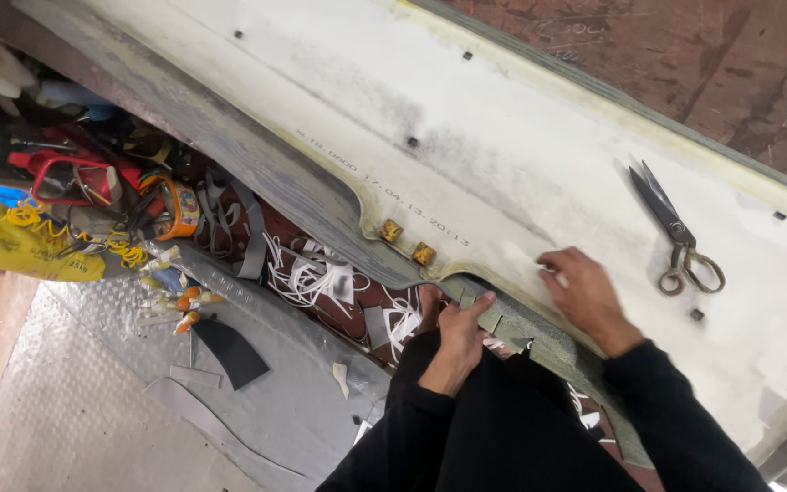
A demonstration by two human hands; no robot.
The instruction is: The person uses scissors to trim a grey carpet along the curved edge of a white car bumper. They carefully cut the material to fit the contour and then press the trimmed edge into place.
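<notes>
My left hand [454,335] presses its thumb on a small grey-green strip piece [489,312] at the near edge of a large white curved panel [503,164]. My right hand [583,293] rests on the panel's white surface just to the right, fingers curled, with something small and white at its fingertips; whether it grips it is unclear. Both arms wear black sleeves. A pair of scissors [676,228] lies shut on the panel, beyond and to the right of my right hand.
Two small brass blocks [407,241] sit at the panel's edge. Below lie white and grey offcuts [311,273], a tape roll [179,208], a red tool [61,178], a yellow bag [20,241] and a metal tread plate [75,401].
</notes>
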